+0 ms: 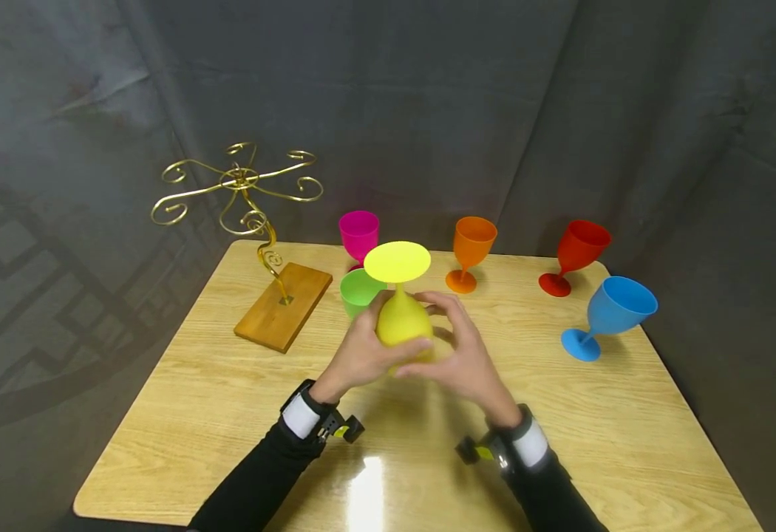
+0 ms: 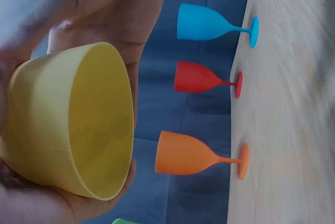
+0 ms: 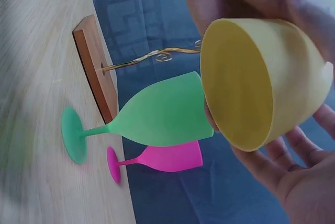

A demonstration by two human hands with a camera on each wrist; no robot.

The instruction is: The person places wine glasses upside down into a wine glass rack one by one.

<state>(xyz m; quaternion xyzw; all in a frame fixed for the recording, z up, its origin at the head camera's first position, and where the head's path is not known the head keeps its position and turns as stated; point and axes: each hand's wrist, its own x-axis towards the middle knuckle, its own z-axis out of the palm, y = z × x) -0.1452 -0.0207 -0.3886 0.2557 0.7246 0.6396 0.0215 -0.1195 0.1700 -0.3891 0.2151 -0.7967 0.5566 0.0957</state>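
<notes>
Held upside down above the table is a yellow goblet [image 1: 404, 321], its round foot on top and its bowl mouth facing down. My left hand [image 1: 363, 353] grips the bowl from the left. From the other side my right hand [image 1: 463, 360] curls its thumb and fingers about the same bowl. The right wrist view looks into the goblet's hollow, with fingers against its outside. Just behind my left hand stands a green goblet [image 3: 159, 111], partly hidden in the head view. A magenta goblet [image 1: 358, 233] is upright farther back.
A gold wire stand [image 1: 240, 179] with curled arms rises from a wooden base [image 1: 284, 307] at the left. Orange [image 1: 474, 240], red [image 1: 581, 247] and blue [image 1: 617, 307] goblets stand upright toward the right. Grey cloth [image 1: 388, 111] hangs behind the wooden table [image 1: 228, 436].
</notes>
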